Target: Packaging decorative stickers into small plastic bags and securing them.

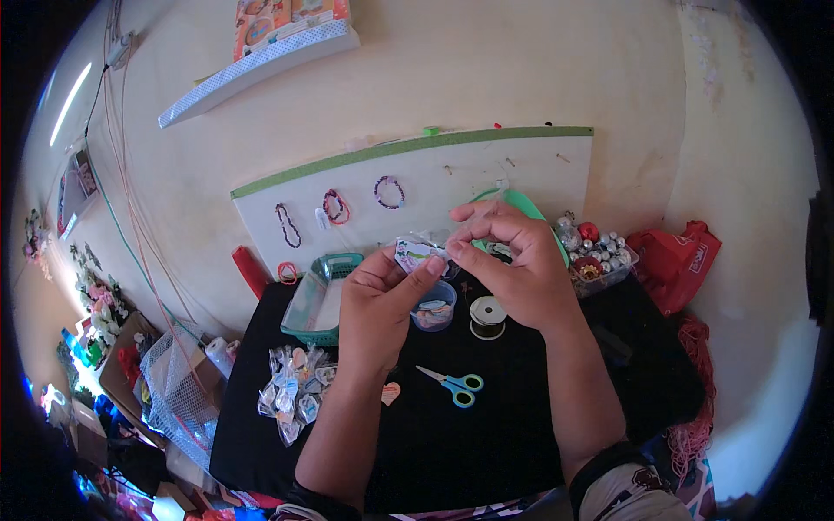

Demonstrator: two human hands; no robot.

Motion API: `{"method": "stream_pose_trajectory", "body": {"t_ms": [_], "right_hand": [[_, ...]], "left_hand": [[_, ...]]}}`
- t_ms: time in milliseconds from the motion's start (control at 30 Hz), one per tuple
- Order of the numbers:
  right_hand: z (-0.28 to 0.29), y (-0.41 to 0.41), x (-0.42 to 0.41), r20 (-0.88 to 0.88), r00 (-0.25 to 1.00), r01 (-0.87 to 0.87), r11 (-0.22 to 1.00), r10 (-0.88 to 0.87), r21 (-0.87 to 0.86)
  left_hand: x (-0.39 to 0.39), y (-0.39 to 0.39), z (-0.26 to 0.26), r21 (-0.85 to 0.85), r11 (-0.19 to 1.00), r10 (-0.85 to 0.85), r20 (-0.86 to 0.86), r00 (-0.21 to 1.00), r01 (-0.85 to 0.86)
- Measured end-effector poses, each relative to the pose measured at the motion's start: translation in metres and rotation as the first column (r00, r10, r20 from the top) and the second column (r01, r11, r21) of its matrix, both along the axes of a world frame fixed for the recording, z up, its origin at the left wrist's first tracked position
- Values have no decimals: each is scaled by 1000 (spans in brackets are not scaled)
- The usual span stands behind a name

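Observation:
Between the thumb and fingers of my left hand is a small printed card in clear plastic. My right hand pinches the plastic at the card's right side. Beneath them, a small blue plastic tub holds several cut-out tags. Right of the tub stands a spool with dark material wound on it. Blue-handled scissors lie on the black tabletop, blades partly apart. A heart-shaped tag rests beside my left forearm. To the left is a pile of plastic-wrapped tags.
A green plastic basket stands at the back left, and a green container is partly behind my right hand. A clear box of ornaments and a red bag are at the right. Bracelets hang on a white board behind.

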State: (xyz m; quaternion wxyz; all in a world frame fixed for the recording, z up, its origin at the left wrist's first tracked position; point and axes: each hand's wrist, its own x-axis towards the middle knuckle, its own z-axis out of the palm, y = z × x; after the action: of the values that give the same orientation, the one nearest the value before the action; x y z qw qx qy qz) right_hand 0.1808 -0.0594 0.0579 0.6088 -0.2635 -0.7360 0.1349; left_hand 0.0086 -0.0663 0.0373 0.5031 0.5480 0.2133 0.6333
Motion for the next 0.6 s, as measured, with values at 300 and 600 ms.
{"method": "stream_pose_trajectory", "body": {"t_ms": [300, 600], "right_hand": [[1, 4, 4, -154, 987, 37, 998, -44, -47], [7, -3, 5, -300, 952, -140, 956, 59, -257]], "left_hand": [[-5, 12, -9, -94, 993, -61, 57, 997, 66], [-4, 10, -7, -198, 964, -175, 42, 984, 180]]}}
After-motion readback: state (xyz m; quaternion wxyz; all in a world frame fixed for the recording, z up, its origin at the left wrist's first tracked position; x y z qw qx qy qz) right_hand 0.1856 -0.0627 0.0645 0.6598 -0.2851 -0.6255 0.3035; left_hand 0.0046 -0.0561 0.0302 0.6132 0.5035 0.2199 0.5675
